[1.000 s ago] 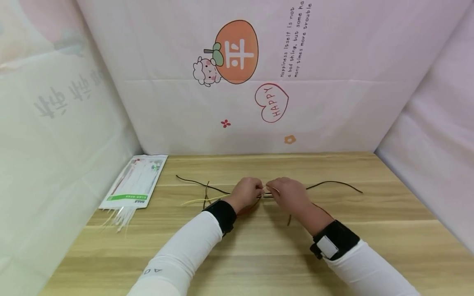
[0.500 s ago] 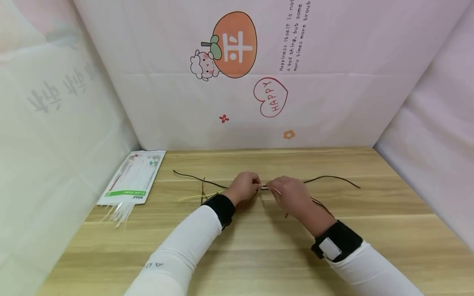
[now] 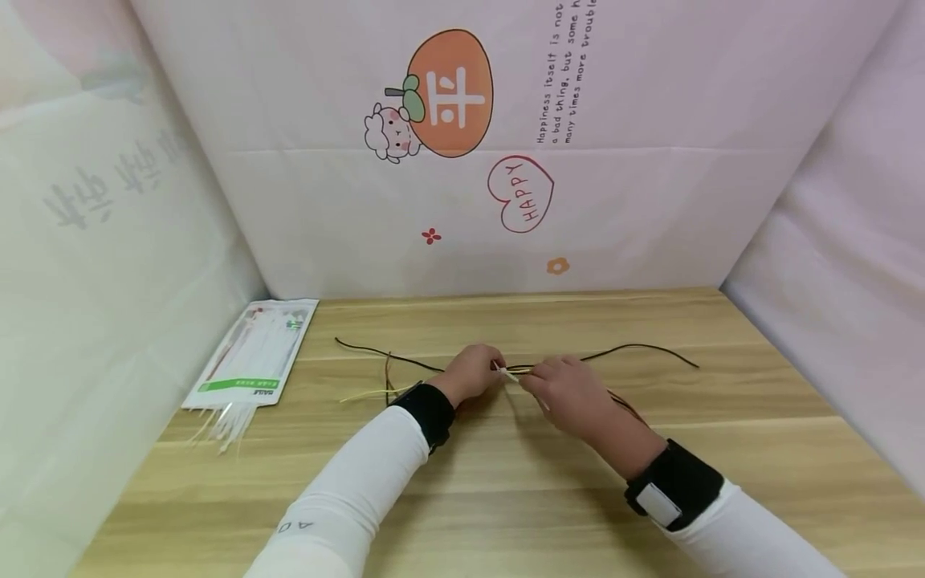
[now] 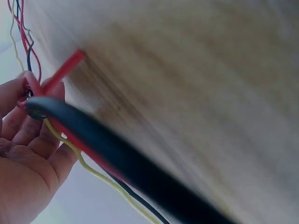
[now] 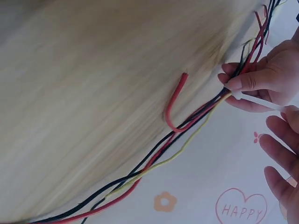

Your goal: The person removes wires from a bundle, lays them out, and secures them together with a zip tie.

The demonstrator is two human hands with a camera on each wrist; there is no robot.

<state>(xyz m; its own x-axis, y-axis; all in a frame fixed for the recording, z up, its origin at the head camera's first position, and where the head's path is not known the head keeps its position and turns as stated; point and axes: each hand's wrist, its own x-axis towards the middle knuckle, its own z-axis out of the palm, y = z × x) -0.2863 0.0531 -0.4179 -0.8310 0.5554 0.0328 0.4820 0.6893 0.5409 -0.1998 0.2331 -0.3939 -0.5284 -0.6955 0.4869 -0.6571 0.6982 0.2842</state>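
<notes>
A bundle of thin black, red and yellow wires (image 5: 159,151) runs across the table between both hands. My left hand (image 3: 473,373) pinches the bundle between thumb and fingers; in the right wrist view its thumb lies over the wires. A white cable tie (image 5: 259,101) sits at the bundle beside the left fingertips, its strap drawn out toward the right. My right hand (image 3: 571,393) pinches that strap near its tail. One red wire end (image 5: 174,100) curls away from the bundle. In the left wrist view a black wire (image 4: 126,149) passes close before the camera.
At the back left of the wooden table (image 3: 462,498) lies a white and green packet (image 3: 253,349). Several white cable ties (image 3: 234,424) stick out of its near end. A printed white cloth (image 3: 621,217) stands behind the table, with cloth walls on both sides.
My right hand has shifted slightly right and toward me, away from the left hand. The white strap now shows stretched between the hands. My left hand keeps its pinch on the wires.
</notes>
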